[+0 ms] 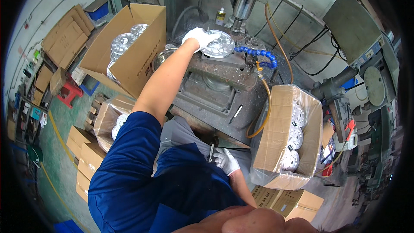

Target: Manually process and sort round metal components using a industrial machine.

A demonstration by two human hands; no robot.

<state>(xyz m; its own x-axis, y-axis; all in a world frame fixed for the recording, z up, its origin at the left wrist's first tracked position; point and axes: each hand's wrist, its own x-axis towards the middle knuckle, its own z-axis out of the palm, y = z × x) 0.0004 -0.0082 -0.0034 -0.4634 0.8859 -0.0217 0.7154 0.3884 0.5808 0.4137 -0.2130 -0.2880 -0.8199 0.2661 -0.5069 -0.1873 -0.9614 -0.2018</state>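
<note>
A round silver metal disc (219, 45) with spokes and holes lies on the machine's fixture, below the spindle. My left hand (202, 39), in a white glove, reaches far forward and grips the disc's left edge; its fingers lie over the rim. Down by my lap, my right hand (227, 162), gloved too, rests low against my grey trousers with its fingers apart. Just beside its fingertips is a thin silver piece (211, 152), whose kind I cannot make out. A blue segmented coolant hose (258, 51) points at the disc from the right.
An open carton (142, 60) with similar discs stands at the left, and a plastic-lined carton (271, 133) with more at the right. The drill press spindle (243, 8) hangs behind the disc. A yellow hose (268, 112) and a white marker (235, 114) are on the metal-chip-strewn table.
</note>
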